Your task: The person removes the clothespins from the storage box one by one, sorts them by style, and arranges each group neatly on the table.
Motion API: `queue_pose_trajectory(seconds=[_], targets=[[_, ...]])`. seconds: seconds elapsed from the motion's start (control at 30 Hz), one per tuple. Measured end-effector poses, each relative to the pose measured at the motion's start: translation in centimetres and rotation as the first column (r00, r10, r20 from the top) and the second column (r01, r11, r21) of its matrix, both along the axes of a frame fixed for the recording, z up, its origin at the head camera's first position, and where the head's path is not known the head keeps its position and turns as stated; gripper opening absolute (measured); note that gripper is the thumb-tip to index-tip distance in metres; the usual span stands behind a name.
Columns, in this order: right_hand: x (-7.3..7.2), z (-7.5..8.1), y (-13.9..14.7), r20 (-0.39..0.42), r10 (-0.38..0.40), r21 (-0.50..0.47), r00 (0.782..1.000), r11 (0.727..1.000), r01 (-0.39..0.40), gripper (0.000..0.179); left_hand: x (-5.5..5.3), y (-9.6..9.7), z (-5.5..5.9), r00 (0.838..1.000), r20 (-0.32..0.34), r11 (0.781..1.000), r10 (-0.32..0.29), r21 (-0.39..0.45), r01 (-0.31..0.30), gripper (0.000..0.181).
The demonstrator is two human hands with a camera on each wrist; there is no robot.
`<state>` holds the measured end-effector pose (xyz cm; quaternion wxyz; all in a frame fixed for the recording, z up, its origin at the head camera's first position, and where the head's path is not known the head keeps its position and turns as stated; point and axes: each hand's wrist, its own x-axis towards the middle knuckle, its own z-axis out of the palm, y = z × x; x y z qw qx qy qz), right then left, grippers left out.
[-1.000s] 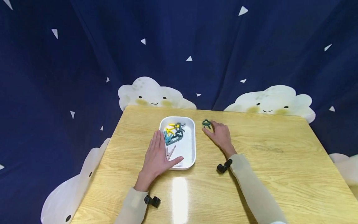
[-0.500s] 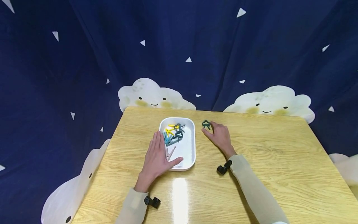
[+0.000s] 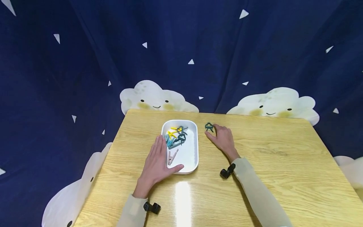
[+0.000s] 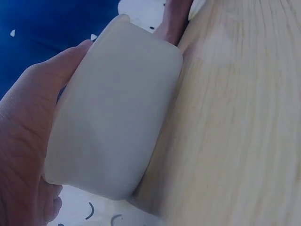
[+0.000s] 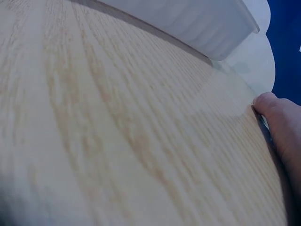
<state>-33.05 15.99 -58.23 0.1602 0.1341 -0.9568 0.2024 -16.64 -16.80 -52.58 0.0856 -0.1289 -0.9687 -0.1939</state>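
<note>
A white plastic tray (image 3: 192, 151) on the wooden table holds several clips: yellow ones (image 3: 171, 134), light blue ones (image 3: 167, 139), dark green ones (image 3: 181, 137) and a pink clothespin (image 3: 171, 157). My left hand (image 3: 156, 162) lies along the tray's left side, fingers straight and thumb reaching over its near end. In the left wrist view, that hand (image 4: 28, 117) is against the tray wall (image 4: 117, 103). Right of the tray, one dark green clip (image 3: 209, 126) lies on the table. My right hand (image 3: 224, 138) rests beside it, thumb and forefinger spread; whether they touch it I cannot tell.
The wooden table (image 3: 272, 164) stretches right and toward me. Behind it hangs a dark blue curtain (image 3: 170, 19) with white triangles and smiling clouds. Each wrist carries a small black camera (image 3: 152, 207).
My left hand has slid slightly back toward me and left, uncovering more of the pink clothespin. The right hand and the clip beside it stay in place.
</note>
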Motion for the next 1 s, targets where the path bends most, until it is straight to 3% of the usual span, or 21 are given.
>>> queue_pose_trajectory(seconds=[0.23,0.53,0.77,1.0], targets=[[0.1,0.1,-0.3,0.004,-0.010,0.025,1.000,1.000,0.010,0.075,0.1,-0.1,0.0,1.000,-0.014,1.000,0.003,0.011,-0.002,0.138],[1.1,0.3,-1.1,0.017,-0.021,0.070,1.000,0.997,0.019,0.078,0.1,-0.3,0.1,0.999,0.023,0.999,0.031,0.003,-0.032,0.139],[1.9,0.2,-1.0,0.010,-0.029,0.060,1.000,0.998,0.028,0.078,0.0,0.1,-0.1,0.999,-0.002,0.999,0.038,-0.008,-0.038,0.137],[3.3,0.4,0.6,0.007,-0.086,0.019,0.996,0.996,0.086,0.076,-0.9,1.3,0.0,1.000,-0.018,1.000,-0.006,-0.023,0.006,0.139]])
